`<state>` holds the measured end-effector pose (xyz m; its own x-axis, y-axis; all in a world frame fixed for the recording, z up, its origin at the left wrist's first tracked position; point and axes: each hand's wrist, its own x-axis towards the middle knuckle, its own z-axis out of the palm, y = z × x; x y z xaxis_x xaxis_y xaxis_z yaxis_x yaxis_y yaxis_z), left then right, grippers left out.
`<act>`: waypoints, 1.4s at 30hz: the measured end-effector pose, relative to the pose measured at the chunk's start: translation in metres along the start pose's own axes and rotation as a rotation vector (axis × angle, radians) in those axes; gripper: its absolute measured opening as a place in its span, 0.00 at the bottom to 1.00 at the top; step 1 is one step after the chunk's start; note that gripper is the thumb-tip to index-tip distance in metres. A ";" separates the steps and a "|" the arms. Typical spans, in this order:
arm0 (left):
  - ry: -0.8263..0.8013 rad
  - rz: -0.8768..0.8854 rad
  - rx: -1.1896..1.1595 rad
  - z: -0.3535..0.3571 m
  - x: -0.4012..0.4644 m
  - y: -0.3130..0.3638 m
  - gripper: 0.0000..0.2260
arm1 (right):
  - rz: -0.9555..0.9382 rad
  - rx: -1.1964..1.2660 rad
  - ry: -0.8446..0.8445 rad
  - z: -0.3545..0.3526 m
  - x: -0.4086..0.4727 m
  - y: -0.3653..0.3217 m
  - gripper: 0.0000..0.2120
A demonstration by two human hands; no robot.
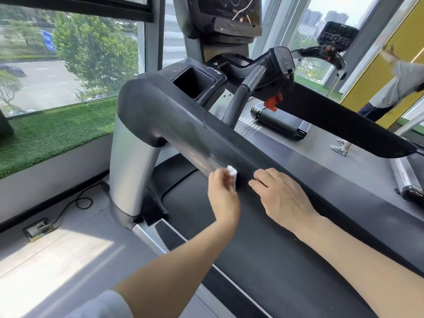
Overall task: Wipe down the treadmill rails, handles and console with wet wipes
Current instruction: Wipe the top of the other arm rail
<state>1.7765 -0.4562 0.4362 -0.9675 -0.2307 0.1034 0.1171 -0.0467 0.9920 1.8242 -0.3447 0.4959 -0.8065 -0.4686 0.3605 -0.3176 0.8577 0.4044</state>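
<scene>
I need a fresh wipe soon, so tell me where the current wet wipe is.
In the head view, the wet wipe is pinched in the left hand, against the treadmill's side rail, just left of the right hand.

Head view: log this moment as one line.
left hand pinches wet wipe on rail | right hand rests on rail

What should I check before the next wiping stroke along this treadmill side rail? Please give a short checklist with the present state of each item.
1. Wet wipe held in the left hand: ok, pinched in the fingers.
2. Wipe touching the side rail: ok.
3. Right hand out of the wiping path: not ok, it rests on the rail just beside the wipe.
4. Wipe still damp: cannot tell.
5. Rail ahead clean: not ok, it looks dusty and streaked.
6. Red safety clip undisturbed: ok.
</scene>
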 end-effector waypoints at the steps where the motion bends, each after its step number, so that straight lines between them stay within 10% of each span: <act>1: -0.013 0.009 -0.001 0.000 -0.005 -0.004 0.06 | -0.009 0.001 0.001 0.001 0.001 -0.001 0.15; 18: 0.187 -0.289 0.011 -0.014 0.071 -0.031 0.07 | -0.097 -0.016 -0.011 0.019 0.012 -0.011 0.16; 42: 0.098 -0.089 0.080 -0.002 0.025 -0.013 0.08 | -0.117 0.050 -0.018 0.008 -0.010 -0.002 0.14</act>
<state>1.7510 -0.4630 0.4254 -0.9463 -0.3232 0.0107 0.0093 0.0058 0.9999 1.8288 -0.3401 0.4852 -0.7711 -0.5626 0.2983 -0.4342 0.8072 0.3999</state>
